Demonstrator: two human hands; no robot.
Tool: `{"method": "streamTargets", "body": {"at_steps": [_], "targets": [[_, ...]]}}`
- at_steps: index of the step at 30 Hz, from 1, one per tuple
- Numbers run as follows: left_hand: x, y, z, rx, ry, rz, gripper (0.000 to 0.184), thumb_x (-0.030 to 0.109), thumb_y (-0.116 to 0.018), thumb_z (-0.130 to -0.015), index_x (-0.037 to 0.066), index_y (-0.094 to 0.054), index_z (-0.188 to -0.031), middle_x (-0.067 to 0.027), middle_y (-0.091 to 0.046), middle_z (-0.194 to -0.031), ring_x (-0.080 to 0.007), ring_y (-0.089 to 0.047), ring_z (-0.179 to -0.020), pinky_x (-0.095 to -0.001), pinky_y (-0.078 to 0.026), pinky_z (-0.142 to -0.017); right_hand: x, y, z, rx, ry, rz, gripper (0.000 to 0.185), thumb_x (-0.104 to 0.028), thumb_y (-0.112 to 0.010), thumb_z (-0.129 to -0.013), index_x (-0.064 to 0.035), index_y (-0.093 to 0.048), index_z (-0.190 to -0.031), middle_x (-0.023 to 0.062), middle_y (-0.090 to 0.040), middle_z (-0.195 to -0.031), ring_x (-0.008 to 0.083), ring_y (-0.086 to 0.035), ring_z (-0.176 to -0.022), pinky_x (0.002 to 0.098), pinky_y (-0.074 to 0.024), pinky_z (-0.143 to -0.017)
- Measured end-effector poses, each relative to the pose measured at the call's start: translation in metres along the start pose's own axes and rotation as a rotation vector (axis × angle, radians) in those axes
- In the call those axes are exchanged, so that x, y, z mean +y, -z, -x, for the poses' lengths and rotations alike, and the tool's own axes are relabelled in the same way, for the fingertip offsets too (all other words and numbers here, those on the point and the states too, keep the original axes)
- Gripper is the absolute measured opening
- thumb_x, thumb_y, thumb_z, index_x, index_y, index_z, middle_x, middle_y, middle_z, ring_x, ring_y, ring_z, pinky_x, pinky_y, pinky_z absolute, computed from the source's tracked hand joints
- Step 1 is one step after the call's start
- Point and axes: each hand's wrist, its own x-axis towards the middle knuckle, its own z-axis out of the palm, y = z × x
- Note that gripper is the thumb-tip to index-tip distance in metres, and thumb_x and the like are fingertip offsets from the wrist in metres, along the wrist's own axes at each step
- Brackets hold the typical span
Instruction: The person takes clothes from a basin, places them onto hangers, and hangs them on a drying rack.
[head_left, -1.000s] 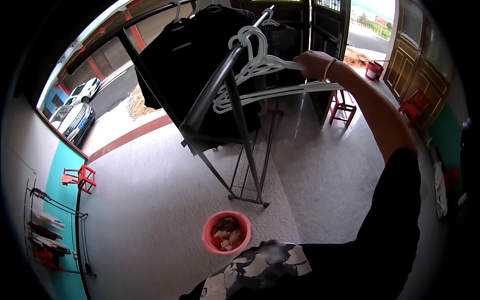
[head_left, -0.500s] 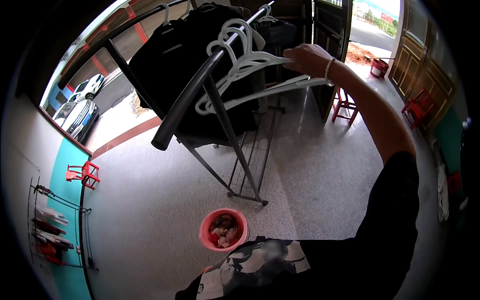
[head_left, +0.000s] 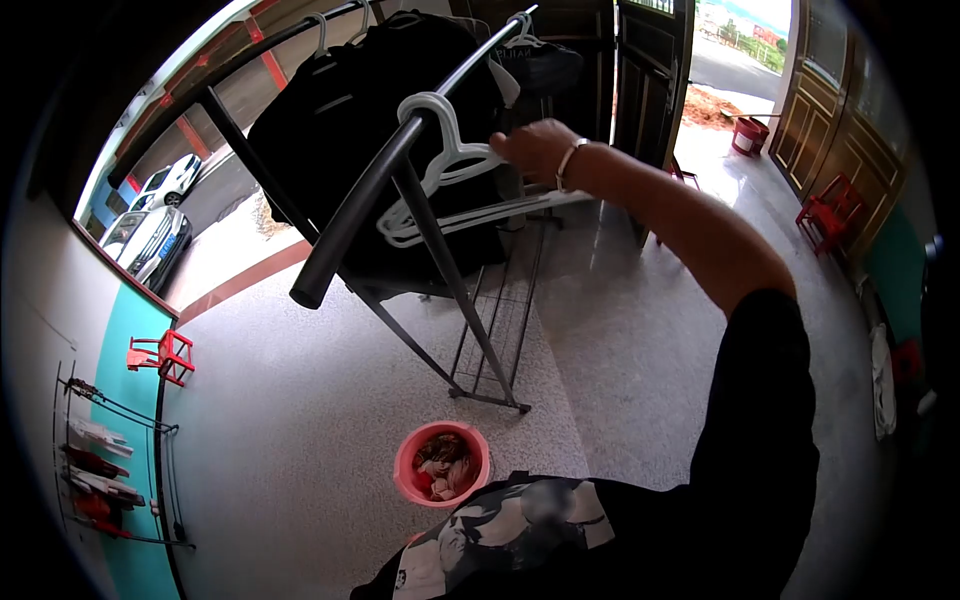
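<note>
My right hand (head_left: 540, 152), with a bracelet at the wrist, is closed on the shoulder of the white plastic hangers (head_left: 466, 152). Their hooks loop over the front rail of a dark metal clothes rack (head_left: 345, 228), close to its near end. How many hangers are bunched there I cannot make out. Behind them a black garment (head_left: 300, 125) hangs from the rack's other rail. My left hand does not show.
A pink bucket (head_left: 401, 478) with clothes in it stands on the floor below the rack. Red chairs (head_left: 830, 213) are by the walls. At the left wall is another rack with clothes (head_left: 100, 490). An open dark door (head_left: 650, 100) lies beyond.
My right hand has moved left along the rail toward its near end, and the white hangers have come closer together there. The view has shifted slightly.
</note>
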Motion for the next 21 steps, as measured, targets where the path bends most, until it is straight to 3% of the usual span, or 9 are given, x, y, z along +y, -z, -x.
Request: {"method": "streamTargets", "body": {"at_steps": [1,5,8,11,15,17,19,21], "targets": [[-0.001,0.0,-0.001,-0.002,-0.001,0.002,0.026,0.022,-0.042,-0.092,0.008,-0.055,-0.11,-0.011,-0.06,-0.083,-0.0297,-0.063,-0.075,-0.0398,-0.052,-0.059,-0.006,-0.002,0.005,-0.059,-0.023,-0.073,0.026,-0.012,-0.055,-0.086,-0.0053,-0.051,-0.111,0.0121,-0.066,-0.08,0.0276,-0.067,-0.078,0.0376,-0.0528,-0.063],[-0.004,0.001,-0.007,-0.023,-0.018,0.004,0.026,0.023,-0.042,-0.092,0.008,-0.055,-0.111,-0.0106,-0.06,-0.083,-0.0294,-0.063,-0.075,-0.0394,-0.052,-0.059,-0.016,-0.03,0.016,0.065,-0.112,-0.174,0.017,-0.013,-0.052,-0.088,-0.0062,-0.051,-0.104,0.0106,-0.064,-0.07,0.0259,-0.066,-0.065,0.0371,-0.0512,-0.057],[-0.013,0.011,-0.015,-0.06,-0.08,-0.011,0.027,0.023,-0.042,-0.092,0.009,-0.055,-0.111,-0.0103,-0.06,-0.084,-0.0291,-0.063,-0.075,-0.0391,-0.052,-0.059,-0.01,-0.051,0.02,0.164,-0.157,-0.128,0.018,-0.017,-0.054,-0.088,-0.008,-0.05,-0.103,0.0097,-0.065,-0.075,0.0258,-0.067,-0.069,0.0377,-0.0531,-0.063],[-0.033,0.024,-0.033,-0.104,-0.213,-0.048,0.027,0.024,-0.042,-0.092,0.01,-0.055,-0.112,-0.01,-0.06,-0.084,-0.0288,-0.063,-0.075,-0.0388,-0.052,-0.059,-0.003,-0.05,0.043,0.104,-0.142,-0.297,0.067,-0.022,-0.069,-0.076,-0.0091,-0.04,-0.134,0.0142,-0.055,-0.122,0.0314,-0.061,-0.097,0.0378,-0.0507,-0.081],[-0.048,0.024,-0.055,-0.1,-0.301,-0.014,0.028,0.024,-0.042,-0.093,0.01,-0.055,-0.113,-0.0095,-0.061,-0.084,-0.0284,-0.063,-0.075,-0.0384,-0.052,-0.059,0.023,-0.062,0.08,0.401,0.113,-0.279,0.064,-0.017,-0.068,-0.079,-0.0073,-0.041,-0.136,0.0144,-0.052,-0.129,0.0316,-0.049,-0.118,0.0384,-0.0384,-0.1],[-0.052,0.018,-0.068,-0.085,-0.294,0.088,0.028,0.024,-0.042,-0.093,0.011,-0.055,-0.113,-0.0093,-0.061,-0.084,-0.0283,-0.063,-0.075,-0.0382,-0.052,-0.059,-0.021,-0.045,0.112,0.565,-0.02,-0.175,0.054,-0.013,-0.065,-0.082,-0.0041,-0.045,-0.131,0.0144,-0.055,-0.126,0.0294,-0.053,-0.114,0.0369,-0.0408,-0.098],[-0.053,0.015,-0.087,-0.107,-0.292,0.281,0.028,0.025,-0.042,-0.093,0.011,-0.055,-0.113,-0.0091,-0.061,-0.084,-0.0281,-0.063,-0.074,-0.038,-0.052,-0.059,-0.077,-0.041,0.157,0.604,-0.168,-0.262,0.034,-0.009,-0.059,-0.088,-0.0011,-0.053,-0.12,0.0148,-0.058,-0.121,0.026,-0.056,-0.111,0.035,-0.0448,-0.094],[-0.063,-0.001,-0.077,-0.186,-0.229,0.618,0.014,0.023,-0.047,-0.09,0.013,-0.055,-0.095,-0.004,-0.053,-0.072,-0.0196,-0.054,-0.057,-0.0306,-0.041,-0.047,-0.131,-0.076,0.196,0.499,-0.135,-0.497,0.028,-0.008,-0.057,-0.088,-0.0016,-0.056,-0.115,0.0149,-0.058,-0.119,0.0253,-0.057,-0.109,0.0352,-0.0466,-0.092]]}}
